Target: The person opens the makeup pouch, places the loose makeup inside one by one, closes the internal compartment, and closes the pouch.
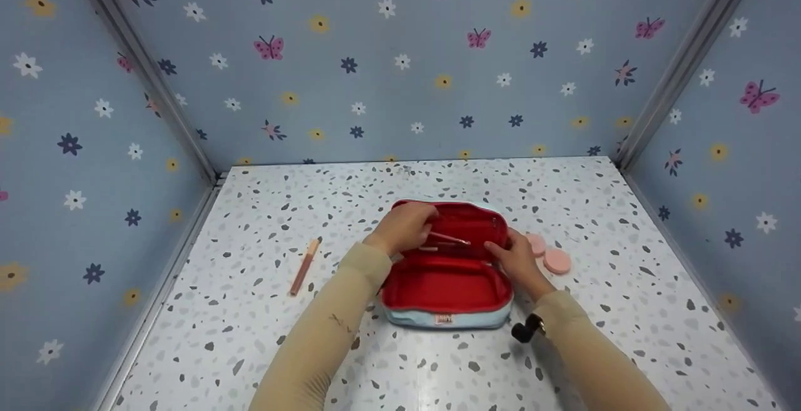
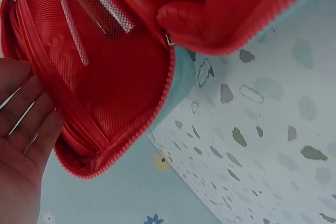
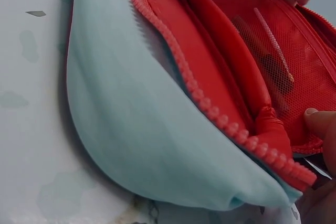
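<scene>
A light blue zip pouch [image 1: 400,317] with red lining lies unzipped on the table, its lid raised at the back. Behind the lid's red mesh pocket [image 2: 121,82] sit a slim pale stick [image 2: 72,22] and a tube with a dark part and a whitish part [image 2: 116,11]. My left hand [image 1: 405,226] reaches over the lid's left side. Its fingers [image 2: 31,111] are fairly straight, touching the pocket's edge band, their tips partly hidden. My right hand [image 1: 516,258] grips the lid's right edge, thumb [image 3: 317,119] on the mesh and the other fingers out of sight behind.
A slim two-tone cosmetic tube [image 1: 304,268] lies left of the pouch. Two round pink discs [image 1: 557,261] lie just right of my right hand, one partly covered by it. Flower-patterned walls [image 1: 400,54] close off the speckled table [image 1: 250,223] behind and on both sides.
</scene>
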{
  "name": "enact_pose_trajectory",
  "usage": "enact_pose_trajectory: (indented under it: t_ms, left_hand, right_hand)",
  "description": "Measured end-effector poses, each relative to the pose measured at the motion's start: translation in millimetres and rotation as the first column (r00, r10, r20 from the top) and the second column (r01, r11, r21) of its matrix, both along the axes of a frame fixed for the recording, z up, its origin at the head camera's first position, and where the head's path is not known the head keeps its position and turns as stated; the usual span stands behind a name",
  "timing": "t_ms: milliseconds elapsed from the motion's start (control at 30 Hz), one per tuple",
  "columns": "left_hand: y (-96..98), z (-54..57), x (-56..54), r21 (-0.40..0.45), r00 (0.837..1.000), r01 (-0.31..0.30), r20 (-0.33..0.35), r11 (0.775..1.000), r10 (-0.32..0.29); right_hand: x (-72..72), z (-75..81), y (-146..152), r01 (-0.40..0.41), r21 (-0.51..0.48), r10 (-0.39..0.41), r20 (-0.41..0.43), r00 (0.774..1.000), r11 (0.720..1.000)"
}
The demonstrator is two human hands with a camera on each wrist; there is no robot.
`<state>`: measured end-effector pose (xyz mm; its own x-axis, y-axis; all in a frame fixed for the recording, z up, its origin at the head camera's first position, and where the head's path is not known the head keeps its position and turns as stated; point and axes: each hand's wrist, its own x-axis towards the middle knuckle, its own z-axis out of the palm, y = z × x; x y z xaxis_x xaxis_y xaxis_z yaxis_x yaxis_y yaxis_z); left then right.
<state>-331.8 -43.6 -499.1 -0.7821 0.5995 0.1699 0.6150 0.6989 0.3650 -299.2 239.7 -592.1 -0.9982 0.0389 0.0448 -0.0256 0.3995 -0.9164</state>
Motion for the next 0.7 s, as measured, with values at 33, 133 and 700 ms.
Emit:
enact_pose_trajectory:
  t_ms: [33, 133, 700]
  left_hand:
    - [-2.7, 0.7, 0.9, 0.006, 1.000, 0.003, -0.008, 1.000, -0.003]
    - [-12.5, 2.1, 3.9, 0.032, 1.000, 0.014, -0.025, 0.999, -0.014]
    - [-79.9, -11.8, 21.3, 0.107, 0.999, -0.051, -0.008, 0.993, 0.052]
  right_hand:
    - [-0.2, 0.0, 0.0, 0.003, -0.006, -0.003, 0.003, 1.000, 1.000]
    - [-0.7, 0.0, 0.1, 0.002, -0.023, -0.002, 0.008, 1.000, 1.000]
    - [-1.7, -1.7, -0.3, 0.016, -0.016, -0.016, 0.030, 0.999, 1.000]
